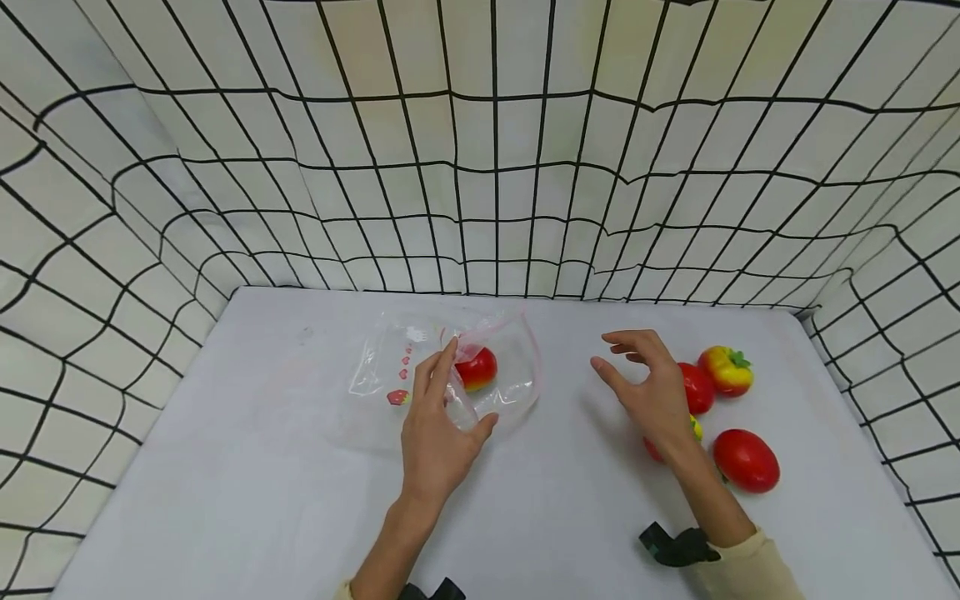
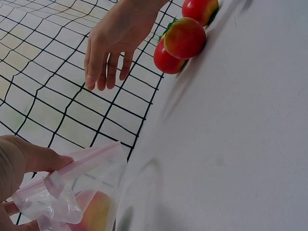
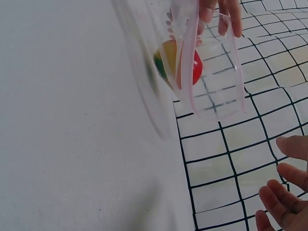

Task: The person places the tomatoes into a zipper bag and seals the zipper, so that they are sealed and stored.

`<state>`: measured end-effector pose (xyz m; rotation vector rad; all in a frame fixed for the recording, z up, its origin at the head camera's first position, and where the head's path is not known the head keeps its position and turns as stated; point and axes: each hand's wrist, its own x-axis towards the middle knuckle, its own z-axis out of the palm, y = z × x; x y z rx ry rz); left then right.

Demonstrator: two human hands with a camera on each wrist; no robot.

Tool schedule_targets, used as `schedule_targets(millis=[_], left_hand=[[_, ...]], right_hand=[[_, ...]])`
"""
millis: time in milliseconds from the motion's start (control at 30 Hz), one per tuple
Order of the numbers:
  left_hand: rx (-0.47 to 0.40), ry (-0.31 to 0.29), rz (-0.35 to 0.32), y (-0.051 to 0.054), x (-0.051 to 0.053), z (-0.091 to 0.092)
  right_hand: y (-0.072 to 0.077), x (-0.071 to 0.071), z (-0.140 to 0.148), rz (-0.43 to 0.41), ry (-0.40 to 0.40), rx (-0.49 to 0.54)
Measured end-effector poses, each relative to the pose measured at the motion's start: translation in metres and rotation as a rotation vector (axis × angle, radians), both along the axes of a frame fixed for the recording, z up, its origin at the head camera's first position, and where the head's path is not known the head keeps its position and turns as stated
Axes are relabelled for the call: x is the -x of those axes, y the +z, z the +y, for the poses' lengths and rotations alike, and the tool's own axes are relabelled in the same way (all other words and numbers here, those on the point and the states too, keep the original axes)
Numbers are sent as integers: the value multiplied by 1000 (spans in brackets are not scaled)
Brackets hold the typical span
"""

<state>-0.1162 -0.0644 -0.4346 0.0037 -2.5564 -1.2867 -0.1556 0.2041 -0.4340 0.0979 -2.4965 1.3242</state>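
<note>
A clear zip bag (image 1: 517,392) with a pink edge lies on the white table, a red and yellow fruit (image 1: 477,369) inside it. My left hand (image 1: 438,442) touches the bag near its mouth, thumb spread from the fingers. In the left wrist view a digit of that hand (image 2: 29,159) lies against the pink edge of the bag (image 2: 91,161). My right hand (image 1: 652,392) is raised right of the bag, fingers and thumb apart, holding nothing. In the right wrist view, left-hand fingers (image 3: 233,17) reach the bag's upper edge (image 3: 191,72).
Several red or red and yellow fruits, including a yellow-red one (image 1: 723,371) and a large red one (image 1: 746,461), lie at the right, near my right wrist. Black wire grid (image 1: 495,167) stands along the back and both sides of the table (image 1: 247,467).
</note>
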Motion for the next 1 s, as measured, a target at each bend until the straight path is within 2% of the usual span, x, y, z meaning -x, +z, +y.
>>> schedule_targets(millis=[367,567,1000], left_hand=[[-3,-8,-13,0,0,2],[-8,-7,-9,0,0,1],[-20,1,-12,0,0,0]], right_hand=[[2,-7,20,-72,-49,-52],[3,-7,26,-78,-55,-80],[3,-13,41,-121,-90,-82]])
